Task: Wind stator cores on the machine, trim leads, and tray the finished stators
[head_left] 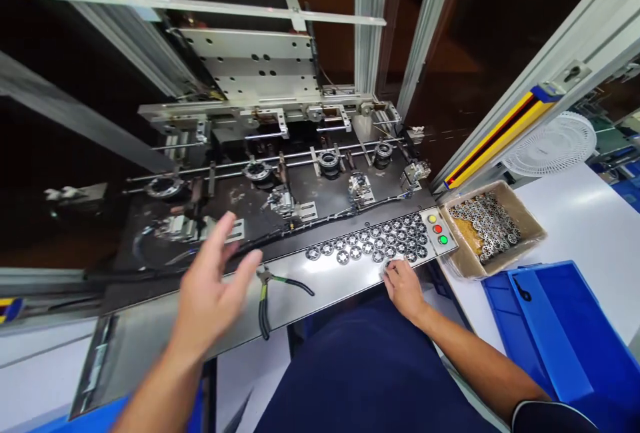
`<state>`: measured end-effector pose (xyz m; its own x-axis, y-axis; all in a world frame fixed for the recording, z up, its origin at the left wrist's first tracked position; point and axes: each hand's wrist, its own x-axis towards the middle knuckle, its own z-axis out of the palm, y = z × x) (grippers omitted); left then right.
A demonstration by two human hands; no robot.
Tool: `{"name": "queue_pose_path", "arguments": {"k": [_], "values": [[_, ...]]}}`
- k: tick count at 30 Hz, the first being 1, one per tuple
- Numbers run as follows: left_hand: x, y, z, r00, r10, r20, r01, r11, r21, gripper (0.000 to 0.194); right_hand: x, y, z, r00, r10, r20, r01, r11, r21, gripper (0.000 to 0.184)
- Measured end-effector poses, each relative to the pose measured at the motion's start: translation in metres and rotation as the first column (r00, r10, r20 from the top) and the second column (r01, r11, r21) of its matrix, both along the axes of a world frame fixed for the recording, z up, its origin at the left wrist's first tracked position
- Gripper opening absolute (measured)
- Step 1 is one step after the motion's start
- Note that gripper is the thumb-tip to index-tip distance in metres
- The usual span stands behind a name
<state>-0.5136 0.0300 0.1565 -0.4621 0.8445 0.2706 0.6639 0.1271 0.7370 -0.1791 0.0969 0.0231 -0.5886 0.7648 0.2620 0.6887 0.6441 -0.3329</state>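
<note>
My left hand (213, 286) hovers over the steel shelf (320, 286) with its fingers spread and nothing in it; it is slightly smeared by motion. My right hand (403, 286) rests at the near edge of a cluster of round metal discs (380, 238) laid flat on the shelf. Its fingertips pinch one disc (387, 265). Behind the shelf lies the black machine bed (300, 186), with several ring fixtures (329, 161) along two rods.
Green-handled pliers (267, 300) lie on the shelf between my hands. A button panel (438, 228) with yellow, red and green buttons sits right of the discs. Further right are a cardboard box (493, 226) of more discs, blue bins (555, 326) and a white fan (553, 146).
</note>
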Motion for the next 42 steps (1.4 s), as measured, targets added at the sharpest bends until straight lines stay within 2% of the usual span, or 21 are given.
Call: {"name": "queue_pose_path", "arguments": {"k": [3, 7, 10, 13, 16, 18, 21, 23, 25, 27, 31, 34, 36, 37, 42], "values": [[0.032, -0.038, -0.029, 0.984, -0.044, 0.17, 0.057, 0.996, -0.071, 0.059, -0.022, -0.005, -0.003, 0.988, 0.153, 0.025, -0.152, 0.988, -0.025, 0.013], [0.051, -0.066, -0.061, 0.88, 0.076, 0.469, -0.018, 0.992, -0.127, 0.054, -0.058, -0.001, -0.006, 0.94, 0.336, 0.065, -0.331, 0.941, -0.07, 0.014], [0.055, -0.079, -0.07, 0.781, 0.193, 0.594, -0.074, 0.973, -0.219, 0.06, -0.074, 0.009, -0.003, 0.913, 0.397, 0.091, -0.387, 0.916, -0.111, 0.011], [0.057, -0.091, -0.071, 0.701, 0.271, 0.659, -0.101, 0.953, -0.284, 0.064, -0.076, 0.017, 0.004, 0.912, 0.391, 0.123, -0.373, 0.916, -0.147, 0.012], [0.058, -0.098, -0.069, 0.582, 0.316, 0.749, -0.1, 0.942, -0.319, 0.064, -0.075, 0.019, 0.007, 0.906, 0.396, 0.149, -0.37, 0.913, -0.174, 0.024], [0.06, -0.098, -0.067, 0.514, 0.323, 0.795, -0.093, 0.942, -0.322, 0.062, -0.076, 0.017, 0.006, 0.894, 0.423, 0.15, -0.396, 0.9, -0.182, 0.024], [0.064, -0.092, -0.065, 0.472, 0.302, 0.828, -0.071, 0.949, -0.306, 0.057, -0.083, 0.014, 0.008, 0.877, 0.465, 0.116, -0.445, 0.88, -0.164, 0.021], [0.067, -0.084, -0.064, 0.436, 0.283, 0.854, -0.047, 0.955, -0.293, 0.055, -0.093, 0.013, 0.015, 0.867, 0.495, 0.062, -0.484, 0.865, -0.134, 0.021], [0.071, -0.075, -0.061, 0.38, 0.262, 0.887, -0.031, 0.962, -0.271, 0.057, -0.108, 0.013, 0.029, 0.845, 0.534, -0.024, -0.534, 0.84, -0.095, 0.02], [0.073, -0.067, -0.054, 0.309, 0.216, 0.926, -0.025, 0.975, -0.219, 0.06, -0.126, 0.011, 0.052, 0.799, 0.587, -0.132, -0.597, 0.801, -0.05, 0.019], [0.071, -0.058, -0.027, 0.189, 0.069, 0.98, -0.07, 0.996, -0.057, 0.068, -0.163, 0.007, 0.105, 0.65, 0.692, -0.314, -0.72, 0.693, 0.038, 0.025], [0.065, -0.058, -0.005, 0.097, -0.031, 0.995, -0.156, 0.987, 0.046, 0.068, -0.18, 0.008, 0.137, 0.516, 0.722, -0.461, -0.762, 0.633, 0.139, 0.022], [0.063, -0.06, 0.005, 0.035, -0.086, 0.996, -0.203, 0.975, 0.091, 0.06, -0.183, 0.01, 0.15, 0.436, 0.72, -0.539, -0.774, 0.606, 0.183, 0.027], [0.062, -0.06, 0.008, 0.017, -0.101, 0.995, -0.221, 0.97, 0.102, 0.055, -0.183, 0.011, 0.155, 0.424, 0.715, -0.556, -0.775, 0.604, 0.186, 0.028], [0.069, -0.062, 0.013, 0.022, -0.109, 0.994, -0.28, 0.954, 0.11, 0.043, -0.181, 0.007, 0.162, 0.458, 0.703, -0.544, -0.743, 0.639, 0.199, 0.011]]}}
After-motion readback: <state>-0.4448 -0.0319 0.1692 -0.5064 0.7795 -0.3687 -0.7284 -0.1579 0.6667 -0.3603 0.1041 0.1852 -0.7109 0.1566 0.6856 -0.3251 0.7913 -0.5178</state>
